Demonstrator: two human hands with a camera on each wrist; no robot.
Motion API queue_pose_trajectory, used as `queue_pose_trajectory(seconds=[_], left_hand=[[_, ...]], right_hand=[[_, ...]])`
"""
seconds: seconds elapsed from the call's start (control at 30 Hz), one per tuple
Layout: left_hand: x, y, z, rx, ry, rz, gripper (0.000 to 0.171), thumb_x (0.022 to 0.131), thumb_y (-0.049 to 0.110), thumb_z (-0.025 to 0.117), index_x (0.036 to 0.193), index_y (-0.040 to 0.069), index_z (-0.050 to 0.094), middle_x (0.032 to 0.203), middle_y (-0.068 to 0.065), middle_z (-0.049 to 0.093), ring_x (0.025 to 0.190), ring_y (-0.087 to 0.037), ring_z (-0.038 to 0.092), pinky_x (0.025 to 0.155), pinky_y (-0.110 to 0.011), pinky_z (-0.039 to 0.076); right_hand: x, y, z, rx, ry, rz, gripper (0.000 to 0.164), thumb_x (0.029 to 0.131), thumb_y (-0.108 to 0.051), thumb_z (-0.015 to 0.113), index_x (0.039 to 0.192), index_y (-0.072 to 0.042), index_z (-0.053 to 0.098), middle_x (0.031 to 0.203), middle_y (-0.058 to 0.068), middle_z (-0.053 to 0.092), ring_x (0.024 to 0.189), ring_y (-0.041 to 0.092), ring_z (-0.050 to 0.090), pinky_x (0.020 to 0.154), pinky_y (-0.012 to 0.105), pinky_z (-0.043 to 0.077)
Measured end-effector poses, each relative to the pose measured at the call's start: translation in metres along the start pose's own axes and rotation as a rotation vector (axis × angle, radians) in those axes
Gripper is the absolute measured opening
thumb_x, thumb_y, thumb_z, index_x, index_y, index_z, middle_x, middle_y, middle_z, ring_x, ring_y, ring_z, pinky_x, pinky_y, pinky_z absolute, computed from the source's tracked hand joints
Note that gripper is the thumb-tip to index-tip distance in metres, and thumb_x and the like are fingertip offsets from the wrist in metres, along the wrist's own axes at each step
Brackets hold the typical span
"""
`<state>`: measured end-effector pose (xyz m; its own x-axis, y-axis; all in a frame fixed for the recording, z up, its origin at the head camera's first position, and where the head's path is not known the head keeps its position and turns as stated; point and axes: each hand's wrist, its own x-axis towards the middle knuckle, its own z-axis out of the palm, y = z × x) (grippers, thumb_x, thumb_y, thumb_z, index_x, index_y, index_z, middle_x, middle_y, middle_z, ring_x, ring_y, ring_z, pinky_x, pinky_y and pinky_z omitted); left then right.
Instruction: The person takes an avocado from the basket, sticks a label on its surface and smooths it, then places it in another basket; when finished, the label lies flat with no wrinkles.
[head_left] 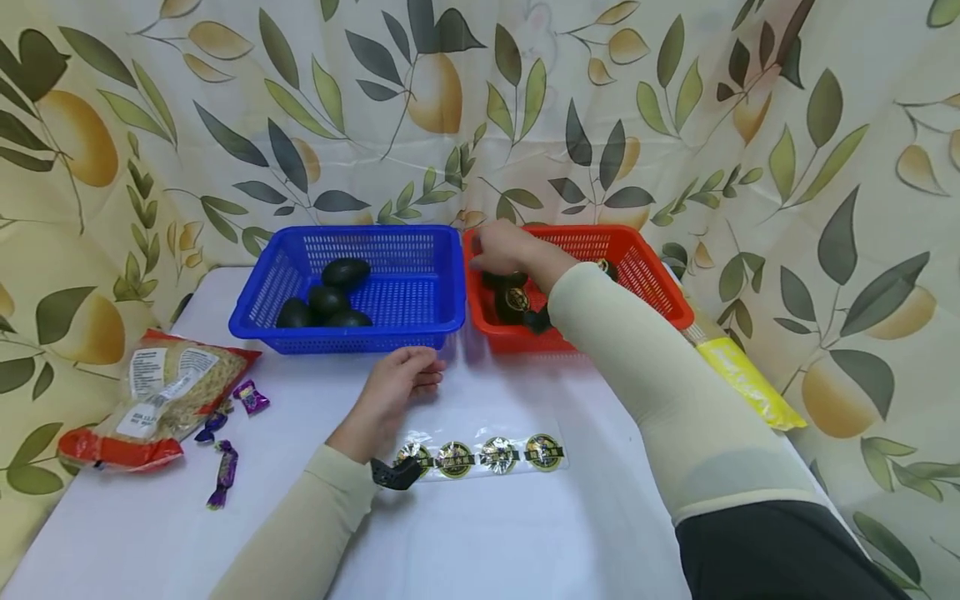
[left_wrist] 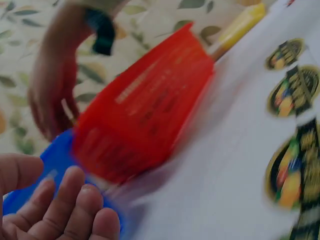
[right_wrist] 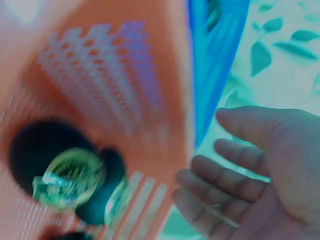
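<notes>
My right hand (head_left: 508, 248) hovers over the left rear part of the red basket (head_left: 660, 312). Its fingers are loosely bent with nothing between them in the right wrist view. Beneath it in the basket lie dark avocados (head_left: 513, 305) with round gold-and-black stickers (right_wrist: 74, 178). My left hand (head_left: 397, 385) is held above the table in front of the baskets, fingers relaxed and holding nothing. Several dark avocados (head_left: 327, 301) lie in the left half of the blue basket (head_left: 416, 337). A clear strip of round stickers (head_left: 498, 456) lies flat to the right of my left wrist.
At the left is a red-ended clear bag of grain-like food (head_left: 176, 383), beside wrapped purple candies (head_left: 251, 397). A yellow packet (head_left: 750, 382) lies right of the red basket. Patterned cloth (head_left: 480, 108) hangs behind the white table (head_left: 525, 542).
</notes>
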<state>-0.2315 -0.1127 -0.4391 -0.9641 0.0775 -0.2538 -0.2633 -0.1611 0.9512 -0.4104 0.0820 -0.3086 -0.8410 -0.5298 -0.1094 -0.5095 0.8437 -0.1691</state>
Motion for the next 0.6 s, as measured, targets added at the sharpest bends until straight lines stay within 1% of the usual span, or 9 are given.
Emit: queue_pose_trajectory(seconds=[0.07, 0.13, 0.23, 0.3, 0.37, 0.43, 0.5, 0.6], left_hand=[[-0.008, 0.007, -0.03, -0.038, 0.054, -0.015, 0.036, 0.108, 0.02, 0.056, 0.137, -0.001, 0.052, 0.115, -0.009, 0.072, 0.097, -0.016, 0.068, 0.094, -0.034, 0.058], [-0.018, 0.018, -0.061, -0.118, 0.122, -0.042, 0.038, 0.108, 0.028, 0.057, 0.139, 0.006, 0.049, 0.119, -0.005, 0.07, 0.1, -0.015, 0.066, 0.095, -0.03, 0.057], [-0.029, 0.038, -0.103, -0.287, 0.231, -0.085, 0.041, 0.105, 0.039, 0.06, 0.137, 0.017, 0.046, 0.118, 0.0, 0.067, 0.101, -0.013, 0.064, 0.093, -0.026, 0.057], [-0.035, 0.05, -0.124, -0.392, 0.292, -0.109, 0.04, 0.104, 0.043, 0.059, 0.135, 0.021, 0.045, 0.12, 0.001, 0.065, 0.1, -0.013, 0.063, 0.093, -0.026, 0.058], [-0.037, 0.059, -0.141, -0.462, 0.334, -0.121, 0.035, 0.105, 0.043, 0.056, 0.132, 0.023, 0.043, 0.119, 0.001, 0.063, 0.099, -0.013, 0.064, 0.093, -0.026, 0.058], [-0.037, 0.064, -0.153, -0.494, 0.368, -0.131, 0.029, 0.107, 0.041, 0.052, 0.129, 0.024, 0.042, 0.12, 0.001, 0.061, 0.098, -0.012, 0.064, 0.092, -0.026, 0.058], [-0.036, 0.065, -0.161, -0.517, 0.395, -0.126, 0.026, 0.109, 0.038, 0.05, 0.128, 0.023, 0.042, 0.119, 0.001, 0.061, 0.096, -0.013, 0.066, 0.092, -0.027, 0.059], [-0.034, 0.063, -0.167, -0.556, 0.415, -0.11, 0.025, 0.109, 0.034, 0.051, 0.129, 0.021, 0.043, 0.117, 0.0, 0.061, 0.099, -0.013, 0.066, 0.092, -0.028, 0.059]], right_hand=[[0.002, -0.014, -0.001, 0.028, 0.035, -0.062, 0.035, 0.098, -0.026, 0.066, 0.123, -0.001, 0.069, 0.114, 0.016, 0.07, 0.108, 0.031, 0.062, 0.099, 0.043, 0.051], [0.005, -0.029, -0.001, 0.071, 0.046, -0.126, 0.039, 0.099, -0.027, 0.066, 0.128, -0.002, 0.068, 0.12, 0.016, 0.071, 0.114, 0.03, 0.062, 0.103, 0.043, 0.05], [0.01, -0.049, -0.001, 0.18, -0.003, -0.177, 0.041, 0.1, -0.031, 0.066, 0.133, -0.006, 0.066, 0.126, 0.012, 0.07, 0.118, 0.026, 0.063, 0.105, 0.04, 0.051], [0.015, -0.061, 0.001, 0.258, -0.053, -0.199, 0.041, 0.101, -0.033, 0.067, 0.133, -0.008, 0.066, 0.128, 0.01, 0.069, 0.118, 0.023, 0.064, 0.103, 0.039, 0.054], [0.019, -0.072, 0.005, 0.339, -0.117, -0.217, 0.041, 0.1, -0.033, 0.068, 0.135, -0.01, 0.065, 0.129, 0.009, 0.068, 0.119, 0.025, 0.064, 0.102, 0.04, 0.055], [0.025, -0.083, 0.009, 0.417, -0.19, -0.236, 0.043, 0.1, -0.033, 0.069, 0.136, -0.01, 0.063, 0.131, 0.008, 0.067, 0.12, 0.028, 0.064, 0.1, 0.041, 0.057], [0.033, -0.094, 0.015, 0.48, -0.269, -0.248, 0.045, 0.1, -0.032, 0.069, 0.138, -0.01, 0.062, 0.131, 0.009, 0.066, 0.122, 0.032, 0.064, 0.098, 0.041, 0.058], [0.045, -0.107, 0.024, 0.495, -0.345, -0.244, 0.045, 0.1, -0.032, 0.07, 0.139, -0.011, 0.063, 0.129, 0.008, 0.066, 0.121, 0.031, 0.063, 0.098, 0.039, 0.059]])
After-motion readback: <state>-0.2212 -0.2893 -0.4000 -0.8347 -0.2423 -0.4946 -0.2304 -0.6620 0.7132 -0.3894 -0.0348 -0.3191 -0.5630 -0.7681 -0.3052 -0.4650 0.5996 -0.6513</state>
